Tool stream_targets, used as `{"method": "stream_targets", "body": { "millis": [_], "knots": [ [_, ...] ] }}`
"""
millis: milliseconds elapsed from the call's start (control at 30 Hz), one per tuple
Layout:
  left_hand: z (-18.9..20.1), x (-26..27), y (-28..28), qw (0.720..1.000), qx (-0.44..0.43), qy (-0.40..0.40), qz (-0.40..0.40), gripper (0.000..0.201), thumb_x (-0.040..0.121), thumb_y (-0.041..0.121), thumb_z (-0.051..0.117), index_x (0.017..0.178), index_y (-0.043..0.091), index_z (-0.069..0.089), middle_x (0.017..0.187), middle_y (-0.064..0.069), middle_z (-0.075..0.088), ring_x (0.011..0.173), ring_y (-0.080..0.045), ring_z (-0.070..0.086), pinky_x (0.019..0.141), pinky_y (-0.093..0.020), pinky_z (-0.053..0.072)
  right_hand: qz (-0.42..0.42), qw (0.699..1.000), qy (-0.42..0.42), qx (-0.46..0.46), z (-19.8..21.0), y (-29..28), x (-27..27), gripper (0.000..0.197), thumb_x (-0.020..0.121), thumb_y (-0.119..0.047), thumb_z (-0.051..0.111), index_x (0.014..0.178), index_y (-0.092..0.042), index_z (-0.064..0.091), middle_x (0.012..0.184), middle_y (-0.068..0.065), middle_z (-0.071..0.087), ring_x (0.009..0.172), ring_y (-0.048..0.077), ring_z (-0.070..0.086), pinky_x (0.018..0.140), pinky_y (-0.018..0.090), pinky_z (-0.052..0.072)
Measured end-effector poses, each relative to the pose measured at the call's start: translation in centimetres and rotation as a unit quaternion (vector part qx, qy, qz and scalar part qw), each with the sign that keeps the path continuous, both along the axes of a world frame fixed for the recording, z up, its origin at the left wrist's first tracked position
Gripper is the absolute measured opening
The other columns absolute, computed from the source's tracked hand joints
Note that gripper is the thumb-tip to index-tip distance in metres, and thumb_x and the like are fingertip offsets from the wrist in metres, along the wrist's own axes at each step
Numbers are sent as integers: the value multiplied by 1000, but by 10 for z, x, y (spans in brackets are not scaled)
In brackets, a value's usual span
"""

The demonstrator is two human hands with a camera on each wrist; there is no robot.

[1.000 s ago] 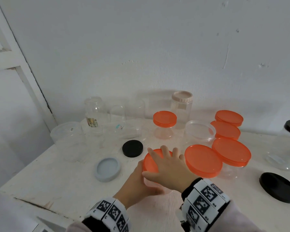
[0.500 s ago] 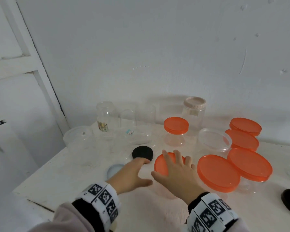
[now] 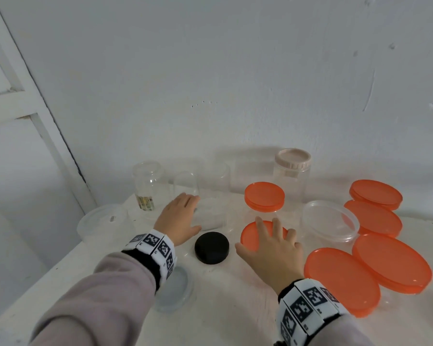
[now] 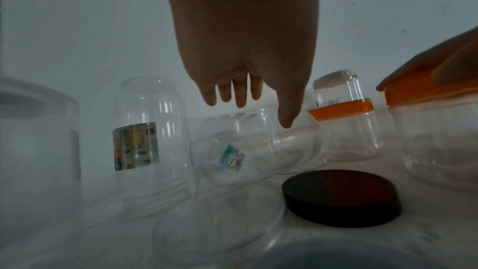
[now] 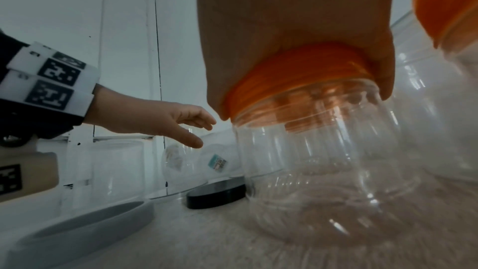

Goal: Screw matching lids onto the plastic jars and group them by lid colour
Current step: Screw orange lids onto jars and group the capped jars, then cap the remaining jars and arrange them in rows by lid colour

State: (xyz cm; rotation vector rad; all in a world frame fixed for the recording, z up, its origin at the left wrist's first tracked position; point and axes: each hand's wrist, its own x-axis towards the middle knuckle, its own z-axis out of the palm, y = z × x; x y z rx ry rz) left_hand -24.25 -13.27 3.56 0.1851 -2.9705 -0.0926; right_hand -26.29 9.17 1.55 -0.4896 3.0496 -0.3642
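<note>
My right hand lies over the orange lid of a clear jar, with thumb and little finger down round the lid's rim. My left hand is stretched out open, fingers straight, just above a clear jar lying on its side with a blue label; it holds nothing. A loose black lid lies between the hands. A grey lid sits partly under my left sleeve.
Several orange-lidded jars stand grouped at the right, with a clear-lidded tub among them. A beige-lidded jar and lidless jars line the back wall. A large clear tub stands left, near the table edge.
My left hand has let go of the orange-lidded jar's side and moved left and forward, past the black lid, to above the lying jar. The right hand stays on the orange lid.
</note>
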Motion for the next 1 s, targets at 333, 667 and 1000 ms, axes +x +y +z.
{"method": "stream_targets", "body": {
  "millis": [333, 667, 1000],
  "knots": [
    [-14, -20, -5, 990, -104, -64, 69, 92, 81, 51, 67, 149, 20, 13, 150, -1, 29, 136, -23, 33, 110, -42, 26, -31, 999, 16, 14, -3, -10, -18, 82, 85, -70, 32, 152, -28, 10, 153, 8, 16, 125, 36, 31, 94, 41, 35],
    [-13, 23, -13, 984, 145, 69, 71, 96, 70, 55, 77, 145, 21, 27, 141, 1, 41, 126, -22, 41, 101, -36, 39, -28, 999, 33, 17, -5, -12, -23, 77, 86, -70, 30, 151, -30, 15, 155, 11, 16, 137, 41, 19, 108, 49, 24],
    [-11, 70, 23, 908, 405, 71, 79, 117, 45, 75, 68, 144, 30, 27, 126, 11, 42, 112, -8, 46, 88, -25, 41, 56, 997, -14, -54, 14, 4, -14, 74, 91, -60, 47, 151, -23, 22, 160, 12, 4, 147, 33, -4, 117, 49, -2]
  ]
}}
